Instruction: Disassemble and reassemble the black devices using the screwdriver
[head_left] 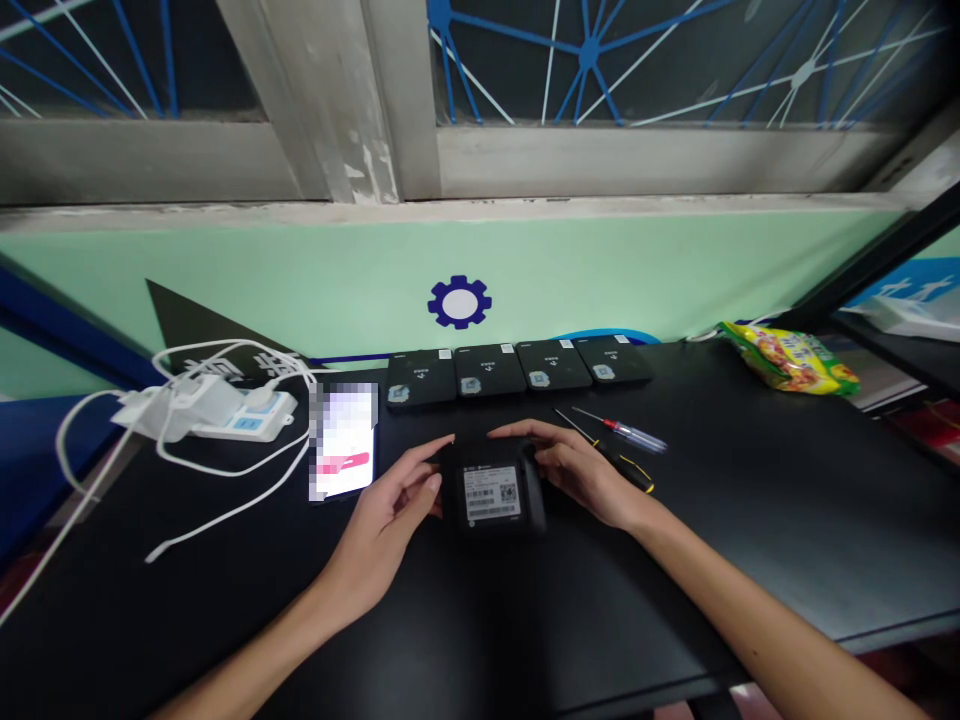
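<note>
A black box-shaped device (459,520) with a white barcode label faces up at the front middle of the desk. My left hand (394,505) grips its left edge, thumb and fingers bent against the side. On the other side, my right hand (581,465) grips the upper right edge, with the index finger stretched along the far rim. Part of my right thumb is hidden, and the device's right side is slightly blurred. Close to my right hand lie a black-and-yellow screwdriver (634,472) and a clear-handled screwdriver (637,438). A lit phone (349,440) lies just beyond my left hand.
Several flat black boxes (491,372) stand in a row along the green wall (337,280). White cables and a power strip (259,415) crowd the left of the black desk (750,500). A yellow-green snack bag (795,360) lies at the back right.
</note>
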